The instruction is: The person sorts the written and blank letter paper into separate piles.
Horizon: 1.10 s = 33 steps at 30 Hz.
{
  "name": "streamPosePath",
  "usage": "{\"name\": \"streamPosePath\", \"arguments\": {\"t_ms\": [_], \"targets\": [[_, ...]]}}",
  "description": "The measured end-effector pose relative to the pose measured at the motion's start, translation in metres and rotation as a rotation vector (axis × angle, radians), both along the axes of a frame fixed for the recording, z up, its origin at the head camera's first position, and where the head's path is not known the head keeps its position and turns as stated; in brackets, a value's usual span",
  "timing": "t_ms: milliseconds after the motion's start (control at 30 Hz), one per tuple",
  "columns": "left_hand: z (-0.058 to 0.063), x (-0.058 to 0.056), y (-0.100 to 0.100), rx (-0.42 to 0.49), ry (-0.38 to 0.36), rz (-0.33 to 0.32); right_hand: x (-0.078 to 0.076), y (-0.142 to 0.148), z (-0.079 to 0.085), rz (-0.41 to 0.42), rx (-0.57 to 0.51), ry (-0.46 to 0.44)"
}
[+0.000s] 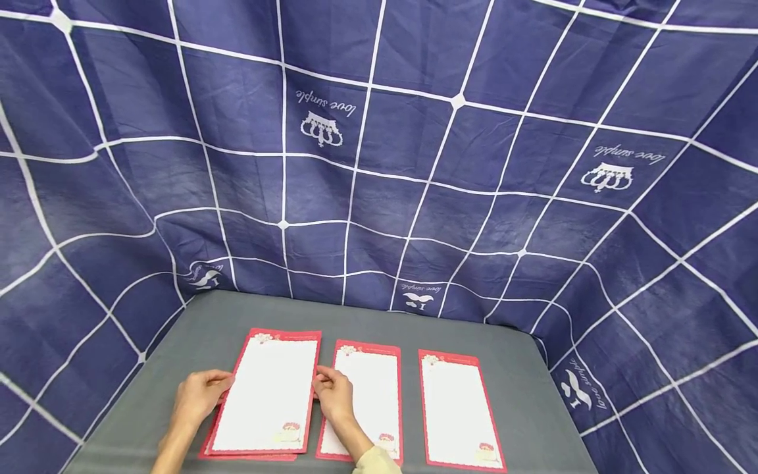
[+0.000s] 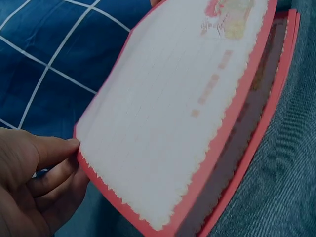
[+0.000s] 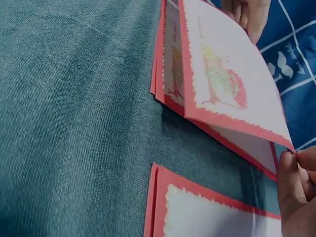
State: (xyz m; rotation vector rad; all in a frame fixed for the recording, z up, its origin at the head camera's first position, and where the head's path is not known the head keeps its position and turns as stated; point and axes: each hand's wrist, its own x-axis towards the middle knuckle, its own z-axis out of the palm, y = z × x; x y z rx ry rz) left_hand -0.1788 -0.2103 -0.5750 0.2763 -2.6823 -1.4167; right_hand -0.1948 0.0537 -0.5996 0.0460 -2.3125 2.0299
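Observation:
A red-bordered sheet of letter paper (image 1: 269, 388), white inside with a small printed picture near one corner, is held up at the left of the table. My left hand (image 1: 198, 398) pinches its left edge between thumb and fingers. On the opposite edge, my right hand (image 1: 334, 395) grips the paper with thumb and fingertips. Under the raised sheet lie matching sheets (image 2: 276, 98), largely covered by it. Both wrist views show a gap between the lifted sheet and those below. In the right wrist view the held sheet (image 3: 232, 64) bows slightly.
A middle pile of similar red-bordered sheets (image 1: 370, 388) lies partly beneath my right forearm. Farther right is another such sheet (image 1: 456, 408). They lie on a grey cloth-covered table (image 1: 355, 322). Blue cloth (image 1: 379, 217) with white grid lines surrounds the table's back and sides.

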Motion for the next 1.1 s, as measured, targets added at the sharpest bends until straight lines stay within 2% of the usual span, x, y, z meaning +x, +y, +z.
{"name": "streamPosePath", "arguments": {"t_ms": [133,300,433,700,933,1100], "targets": [[-0.006,0.001,-0.003,-0.096,0.007,-0.006,0.002,-0.005,-0.004,0.011,-0.021,0.017],[-0.020,0.003,-0.002,-0.217,-0.027,0.005,0.007,-0.008,-0.010,0.026,0.038,0.026],[-0.024,0.004,0.002,-0.232,-0.083,0.015,0.008,-0.010,-0.012,0.025,0.141,0.059],[-0.024,0.003,0.005,-0.250,-0.105,0.020,0.008,-0.013,-0.011,0.018,0.305,0.069],[-0.028,0.001,0.004,-0.257,-0.103,0.020,0.007,-0.015,-0.013,0.018,0.344,0.064],[-0.028,0.000,0.001,-0.257,-0.123,0.010,0.003,-0.004,-0.011,0.098,0.336,0.022]]}}
